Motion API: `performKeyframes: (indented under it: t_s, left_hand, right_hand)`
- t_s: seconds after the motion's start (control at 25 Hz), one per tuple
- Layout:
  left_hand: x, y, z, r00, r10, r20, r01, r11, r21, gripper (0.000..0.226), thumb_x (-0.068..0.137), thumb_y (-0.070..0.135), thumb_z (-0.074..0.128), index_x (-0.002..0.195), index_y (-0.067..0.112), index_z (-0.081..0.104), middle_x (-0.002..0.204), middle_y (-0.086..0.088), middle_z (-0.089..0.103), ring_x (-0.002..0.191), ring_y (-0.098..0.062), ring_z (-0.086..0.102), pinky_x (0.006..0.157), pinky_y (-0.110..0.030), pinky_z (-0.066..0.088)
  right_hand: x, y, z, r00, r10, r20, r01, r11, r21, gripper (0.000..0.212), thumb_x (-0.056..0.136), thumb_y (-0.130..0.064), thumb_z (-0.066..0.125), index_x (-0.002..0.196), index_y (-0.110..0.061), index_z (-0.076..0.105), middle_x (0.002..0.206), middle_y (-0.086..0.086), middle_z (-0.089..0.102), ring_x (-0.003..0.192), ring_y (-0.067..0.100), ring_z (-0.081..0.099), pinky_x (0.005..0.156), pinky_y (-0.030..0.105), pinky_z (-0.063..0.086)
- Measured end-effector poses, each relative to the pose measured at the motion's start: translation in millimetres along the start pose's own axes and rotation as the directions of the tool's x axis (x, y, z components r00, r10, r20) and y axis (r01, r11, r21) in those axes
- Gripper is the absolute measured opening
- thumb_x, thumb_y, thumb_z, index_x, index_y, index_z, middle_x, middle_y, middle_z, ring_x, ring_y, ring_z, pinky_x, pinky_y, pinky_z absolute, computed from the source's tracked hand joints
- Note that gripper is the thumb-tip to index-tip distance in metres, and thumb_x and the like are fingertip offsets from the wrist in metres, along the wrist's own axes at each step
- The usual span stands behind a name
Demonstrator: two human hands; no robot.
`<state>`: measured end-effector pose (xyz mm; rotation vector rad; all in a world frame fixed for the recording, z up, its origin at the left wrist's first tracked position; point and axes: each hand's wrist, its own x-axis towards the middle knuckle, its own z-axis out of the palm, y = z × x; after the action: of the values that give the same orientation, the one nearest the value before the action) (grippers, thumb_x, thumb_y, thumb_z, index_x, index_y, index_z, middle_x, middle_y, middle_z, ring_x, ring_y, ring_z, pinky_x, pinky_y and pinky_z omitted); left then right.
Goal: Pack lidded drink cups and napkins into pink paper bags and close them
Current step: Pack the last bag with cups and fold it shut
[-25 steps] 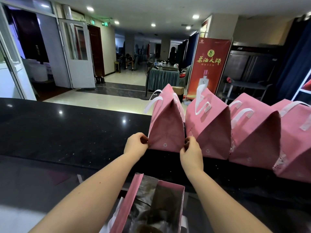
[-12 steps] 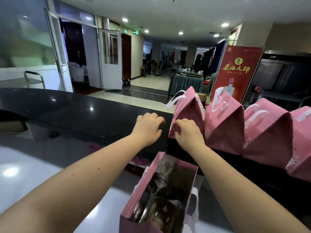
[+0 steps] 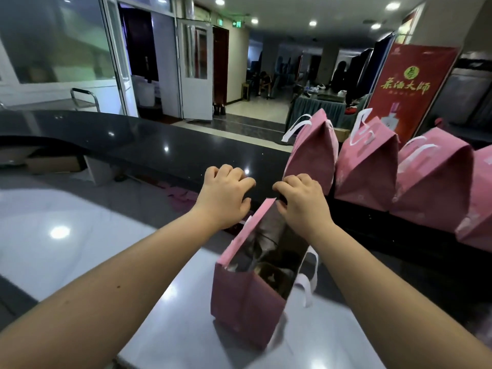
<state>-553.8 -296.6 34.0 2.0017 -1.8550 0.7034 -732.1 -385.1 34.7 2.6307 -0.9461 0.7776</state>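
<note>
open bag just below, mouth running front-to-back; right hand at its far rim, grip unclear; left hand loosely curled, empty.

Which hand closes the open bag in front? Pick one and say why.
Right, probably. The right hand sits over the far rim of the open bag, curled at its top corner; whether it grips is unclear. The left hand hovers beside the bag, holding nothing.
</note>
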Motion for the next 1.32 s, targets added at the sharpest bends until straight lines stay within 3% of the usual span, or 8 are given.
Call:
performKeyframes:
  t_s: [0.12,0.44,0.64,1.0,1.12,1.2,1.28,1.32]
  left_hand:
    - [-41,14,-16,1.000,-0.008,-0.003,0.008,0.998,-0.062,0.035,0.083,0.040,0.057,0.116,0.029,0.063,0.110,0.002,0.059,0.109,-0.024,0.048,0.090,-0.041,0.031]
    - [-143,69,-39,0.989,-0.134,0.069,0.148,0.948,-0.282,0.035,0.081,0.045,0.063,0.114,0.033,0.066,0.112,0.006,0.058,0.115,-0.022,0.046,0.093,-0.038,0.028]
    - [-152,134,-18,0.953,-0.223,0.204,0.265,0.942,-0.207,0.040,0.081,0.060,0.057,0.112,0.034,0.063,0.109,0.003,0.052,0.108,-0.022,0.044,0.088,-0.037,0.033]
    - [-152,126,-16,0.891,-0.454,-0.022,0.440,0.874,-0.206,0.008,0.082,0.015,0.068,0.089,0.017,0.071,0.088,-0.005,0.064,0.083,-0.030,0.056,0.072,-0.037,0.043]
    - [-162,108,-16,0.821,-0.570,0.019,0.544,0.773,-0.328,0.008,0.087,0.010,0.063,0.089,0.016,0.068,0.093,-0.002,0.064,0.083,-0.024,0.058,0.069,-0.036,0.050]
    - [-171,108,-9,0.722,-0.691,0.039,0.627,0.629,-0.460,0.010,0.089,0.011,0.061,0.095,0.020,0.065,0.093,0.001,0.064,0.081,-0.019,0.061,0.070,-0.031,0.051]
    - [-181,113,1,0.597,-0.800,0.062,0.667,0.453,-0.591,0.021,0.089,0.017,0.065,0.106,0.027,0.059,0.089,0.009,0.063,0.079,-0.010,0.063,0.061,-0.018,0.048]
    - [-185,115,6,0.534,-0.840,0.091,0.677,0.361,-0.641,0.028,0.088,0.018,0.068,0.111,0.029,0.056,0.088,0.012,0.063,0.079,-0.006,0.062,0.058,-0.012,0.045]
  right_hand:
    - [-40,-11,-12,0.999,0.022,0.046,-0.022,1.000,0.011,0.036,0.082,-0.023,0.066,0.118,-0.016,0.065,0.111,0.006,0.062,0.104,0.031,0.051,0.089,0.041,0.042]
    - [-139,-31,-26,0.980,0.149,0.134,-0.155,0.988,0.029,0.034,0.082,-0.011,0.061,0.115,-0.017,0.066,0.108,0.005,0.063,0.104,0.030,0.050,0.086,0.041,0.043]
    - [-163,-12,-21,0.977,0.152,0.146,-0.167,0.981,0.096,0.037,0.082,-0.012,0.061,0.119,-0.018,0.064,0.110,0.003,0.063,0.104,0.029,0.049,0.083,0.039,0.041]
    - [-163,43,-1,0.976,0.043,0.212,-0.093,0.969,0.231,0.044,0.084,-0.012,0.058,0.127,-0.022,0.058,0.122,0.003,0.054,0.112,0.028,0.043,0.090,0.038,0.040]
    - [-157,48,6,0.968,0.056,0.244,-0.114,0.966,0.233,0.053,0.085,-0.016,0.058,0.136,-0.028,0.049,0.139,0.005,0.042,0.124,0.030,0.034,0.099,0.041,0.037]
    - [-154,49,15,0.955,0.072,0.288,-0.147,0.957,0.249,0.066,0.085,-0.018,0.061,0.145,-0.033,0.036,0.153,0.006,0.025,0.136,0.032,0.023,0.109,0.045,0.030]
    - [-152,51,27,0.936,0.132,0.326,-0.270,0.864,0.425,0.079,0.085,-0.016,0.062,0.150,-0.036,0.022,0.159,0.005,0.013,0.141,0.031,0.018,0.112,0.047,0.029]
    - [-150,54,35,0.920,0.176,0.349,-0.351,0.764,0.541,0.082,0.085,-0.013,0.063,0.150,-0.035,0.018,0.159,0.004,0.015,0.141,0.029,0.022,0.111,0.046,0.031]
